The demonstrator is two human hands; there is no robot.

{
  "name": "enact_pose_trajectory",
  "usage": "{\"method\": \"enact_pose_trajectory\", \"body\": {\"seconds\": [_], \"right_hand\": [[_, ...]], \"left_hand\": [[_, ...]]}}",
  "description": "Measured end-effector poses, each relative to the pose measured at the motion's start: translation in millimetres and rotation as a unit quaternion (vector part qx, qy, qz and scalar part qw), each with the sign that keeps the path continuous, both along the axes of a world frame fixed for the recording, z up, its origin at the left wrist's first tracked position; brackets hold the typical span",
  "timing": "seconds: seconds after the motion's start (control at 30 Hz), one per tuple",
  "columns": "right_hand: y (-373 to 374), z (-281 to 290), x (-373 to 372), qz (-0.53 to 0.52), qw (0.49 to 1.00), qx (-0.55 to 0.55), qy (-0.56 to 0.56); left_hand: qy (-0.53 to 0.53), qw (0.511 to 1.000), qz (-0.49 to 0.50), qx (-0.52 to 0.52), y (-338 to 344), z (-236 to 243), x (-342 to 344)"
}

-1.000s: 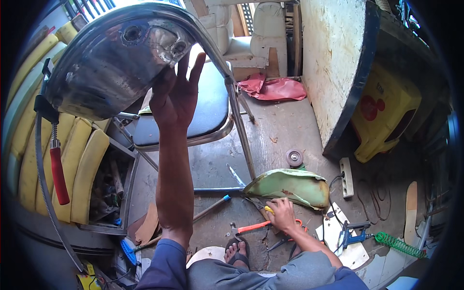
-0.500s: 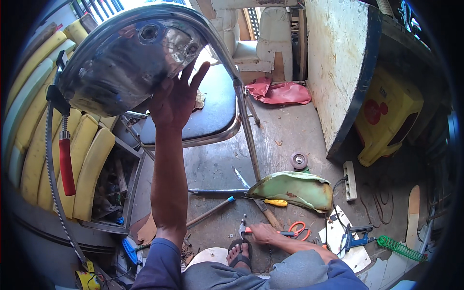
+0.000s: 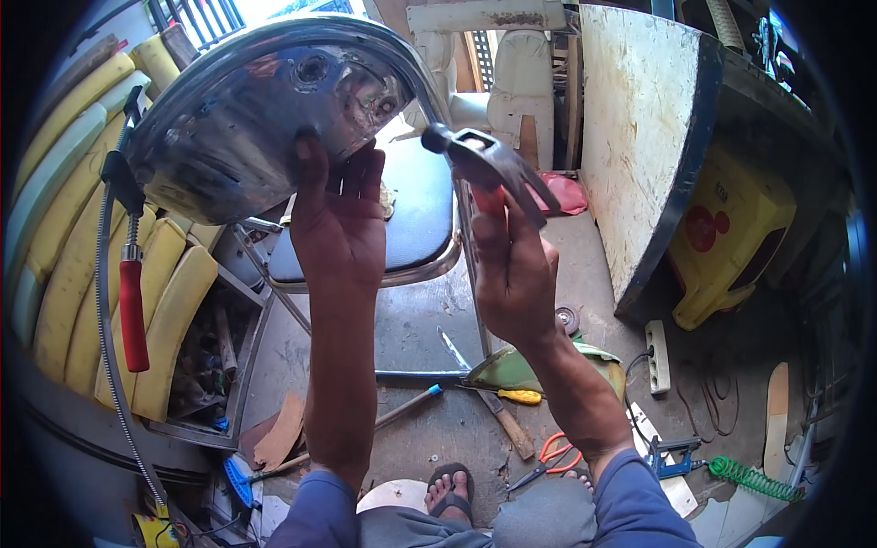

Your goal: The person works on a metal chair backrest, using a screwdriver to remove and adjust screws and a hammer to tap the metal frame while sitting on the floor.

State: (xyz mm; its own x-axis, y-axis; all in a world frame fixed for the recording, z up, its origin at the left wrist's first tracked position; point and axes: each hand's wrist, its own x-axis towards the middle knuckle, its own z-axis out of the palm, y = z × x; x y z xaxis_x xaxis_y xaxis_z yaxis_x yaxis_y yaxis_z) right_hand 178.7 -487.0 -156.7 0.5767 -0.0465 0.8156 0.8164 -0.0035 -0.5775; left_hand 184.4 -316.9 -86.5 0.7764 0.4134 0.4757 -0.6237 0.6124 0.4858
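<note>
Upper left, a dark, shiny curved panel [image 3: 233, 137] with two round marks is tilted under a bent metal rim. My left hand [image 3: 338, 237] grips its lower edge, thumb against the face; the other fingers are partly hidden. To the right of it, my right hand [image 3: 516, 283] holds a claw hammer [image 3: 484, 160] upright by its orange handle, close below the head. The hammer is apart from the panel. At the panel's left end hangs a clamp [image 3: 133, 310] with a red handle. Behind my left hand stands a metal-framed chair [image 3: 416, 215] with a blue-grey seat.
Yellow curved foam pieces [image 3: 174, 338] are stacked at left. On the floor lie orange-handled scissors [image 3: 554, 449], a yellow-handled screwdriver [image 3: 521, 396], a green curved piece [image 3: 512, 367], a white power strip [image 3: 658, 356] and a blue staple gun [image 3: 673, 461]. A worn white board [image 3: 639, 137] stands at right.
My right hand has risen from the floor beside my foot with the hammer, up near the panel. My left hand's fingers have drawn in from spread to the panel's lower edge.
</note>
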Motion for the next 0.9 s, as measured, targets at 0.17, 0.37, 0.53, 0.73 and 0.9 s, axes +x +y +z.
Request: {"method": "enact_pose_trajectory", "body": {"seconds": [0.17,0.37,0.53,0.73,0.9], "right_hand": [[29,25,14,-0.112,0.99,-0.021,-0.081],[28,45,5,-0.072,0.995,-0.066,-0.028],[37,42,13,-0.1,0.993,-0.055,0.009],[33,25,11,-0.081,0.996,-0.027,-0.011],[34,34,18,-0.104,0.991,-0.085,0.014]], "left_hand": [[-0.016,0.999,0.014,-0.032,1,4,-2],[-0.025,0.998,0.054,-0.027,6,2,5],[-0.042,0.998,0.039,-0.02,0,3,8],[-0.033,0.997,0.061,-0.023,2,0,12],[-0.037,0.998,0.042,-0.014,4,0,13]]}}
